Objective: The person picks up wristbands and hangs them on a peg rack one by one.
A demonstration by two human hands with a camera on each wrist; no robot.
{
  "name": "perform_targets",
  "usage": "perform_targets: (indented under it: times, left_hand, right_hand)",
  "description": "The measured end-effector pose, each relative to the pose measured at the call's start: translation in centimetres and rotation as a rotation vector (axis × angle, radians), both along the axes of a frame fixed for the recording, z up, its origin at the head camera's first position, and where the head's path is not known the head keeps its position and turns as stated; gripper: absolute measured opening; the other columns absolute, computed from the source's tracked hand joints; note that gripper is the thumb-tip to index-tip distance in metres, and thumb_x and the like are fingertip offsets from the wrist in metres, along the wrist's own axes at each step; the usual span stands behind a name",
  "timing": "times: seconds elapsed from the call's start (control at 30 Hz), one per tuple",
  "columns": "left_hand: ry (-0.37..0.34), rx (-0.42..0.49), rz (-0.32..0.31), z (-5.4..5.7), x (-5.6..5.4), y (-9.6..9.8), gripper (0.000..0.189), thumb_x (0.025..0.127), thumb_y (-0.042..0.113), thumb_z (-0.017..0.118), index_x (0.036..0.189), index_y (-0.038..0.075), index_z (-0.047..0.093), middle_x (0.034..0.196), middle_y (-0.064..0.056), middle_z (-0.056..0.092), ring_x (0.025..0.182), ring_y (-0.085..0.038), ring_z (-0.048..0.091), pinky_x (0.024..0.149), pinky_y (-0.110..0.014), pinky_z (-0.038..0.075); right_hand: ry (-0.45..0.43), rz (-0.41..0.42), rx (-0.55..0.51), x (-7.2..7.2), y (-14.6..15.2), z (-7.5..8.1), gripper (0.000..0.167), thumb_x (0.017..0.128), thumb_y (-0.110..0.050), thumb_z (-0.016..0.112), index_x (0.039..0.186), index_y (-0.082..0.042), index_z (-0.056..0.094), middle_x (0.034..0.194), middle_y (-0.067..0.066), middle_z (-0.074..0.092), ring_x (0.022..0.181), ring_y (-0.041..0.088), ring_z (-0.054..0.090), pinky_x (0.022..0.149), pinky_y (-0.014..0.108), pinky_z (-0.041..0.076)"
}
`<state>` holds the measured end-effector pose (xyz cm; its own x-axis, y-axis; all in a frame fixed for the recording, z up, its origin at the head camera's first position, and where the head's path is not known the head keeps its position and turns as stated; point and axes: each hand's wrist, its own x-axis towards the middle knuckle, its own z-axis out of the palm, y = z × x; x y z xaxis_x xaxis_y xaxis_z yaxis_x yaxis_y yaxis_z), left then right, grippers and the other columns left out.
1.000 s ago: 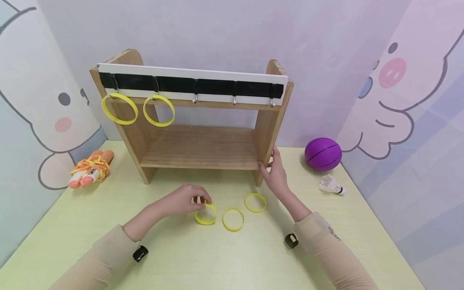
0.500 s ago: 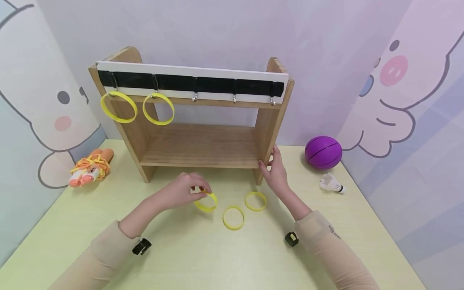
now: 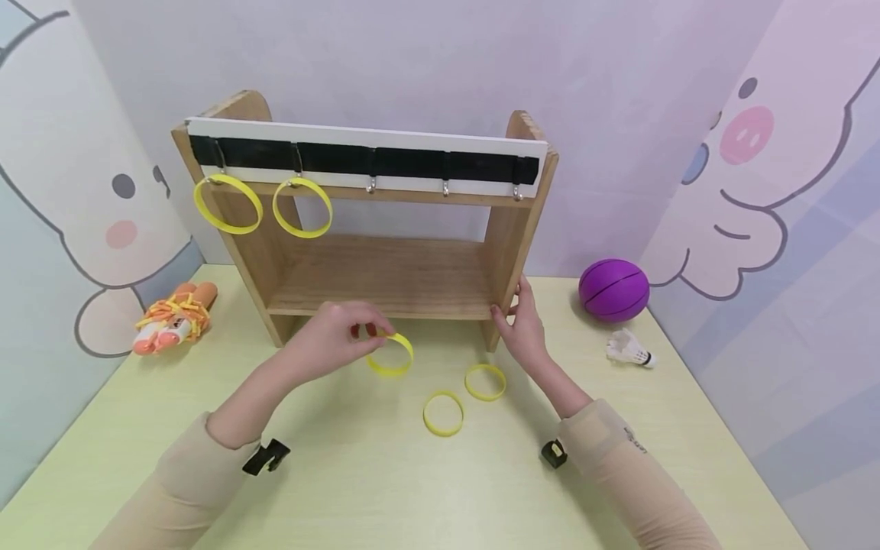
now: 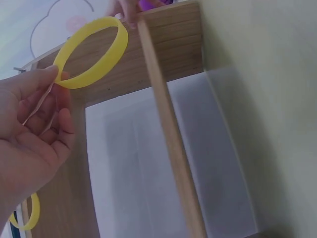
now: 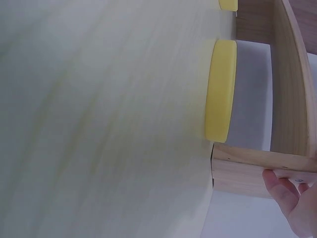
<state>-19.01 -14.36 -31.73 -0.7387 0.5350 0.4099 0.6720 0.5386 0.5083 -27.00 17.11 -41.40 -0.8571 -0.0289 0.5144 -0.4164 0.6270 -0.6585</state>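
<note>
My left hand [image 3: 337,340] pinches a yellow wristband [image 3: 390,373] between thumb and fingertips, above the table and in front of the shelf's lower edge. The left wrist view shows that wristband [image 4: 94,74] by its near side in the pinch. My right hand [image 3: 524,328] holds the right side panel of the wooden shelf [image 3: 385,279], thumb on its front edge. Two more wristbands hang from the left hooks of the black strip [image 3: 337,160]. Two others, one nearer [image 3: 443,432] and one farther right [image 3: 485,397], lie flat on the table.
Three metal hooks, such as the middle one [image 3: 371,186], carry nothing. A purple ball [image 3: 613,290] and a shuttlecock [image 3: 629,350] lie at the right. An orange and white toy [image 3: 175,319] lies at the left. Walls with cartoon pictures stand behind and beside the table.
My left hand has lifted the wristband off the table and carried it up and slightly left, toward the shelf. My right hand stays on the side panel.
</note>
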Motion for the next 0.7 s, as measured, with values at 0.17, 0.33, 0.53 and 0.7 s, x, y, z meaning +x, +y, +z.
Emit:
perform_targets:
  times: [0.17,0.33,0.53,0.7]
  left_hand:
    - [0.049,0.04,0.025,1.4,0.1,-0.3,0.015,0.078,0.003,0.075,0.089,0.013,0.072,0.088,0.005,0.069,0.074,-0.005,0.059,0.06,-0.022,0.048]
    - [0.154,0.106,0.043,3.3,0.1,-0.7,0.018,0.077,0.0,0.074,0.088,0.013,0.071,0.085,0.007,0.068,0.072,-0.005,0.057,0.059,-0.021,0.048]
    - [0.266,0.246,0.056,6.0,0.0,-0.8,0.016,0.077,-0.001,0.075,0.088,0.01,0.072,0.083,0.004,0.068,0.069,-0.004,0.055,0.06,-0.016,0.046]
    - [0.357,0.359,0.06,8.3,-0.2,-0.5,0.015,0.076,-0.002,0.075,0.088,0.005,0.072,0.083,-0.003,0.069,0.071,-0.004,0.054,0.063,-0.014,0.046]
  right_hand:
    - [0.004,0.002,0.003,0.0,0.0,-0.1,0.069,0.091,-0.012,0.059,0.147,-0.014,0.019,0.127,0.018,0.048,0.081,0.03,0.062,0.055,0.038,0.051]
    - [0.012,0.006,-0.005,0.0,0.0,0.0,0.07,0.09,-0.011,0.059,0.147,-0.015,0.019,0.126,0.017,0.048,0.08,0.031,0.062,0.054,0.038,0.051]
    - [0.023,0.005,0.005,-0.1,0.0,-0.1,0.07,0.09,-0.012,0.06,0.147,-0.014,0.019,0.126,0.018,0.048,0.08,0.03,0.062,0.055,0.038,0.051]
    - [0.014,-0.002,0.0,0.0,0.0,-0.1,0.07,0.09,-0.012,0.06,0.147,-0.015,0.019,0.126,0.018,0.048,0.08,0.03,0.062,0.055,0.039,0.051]
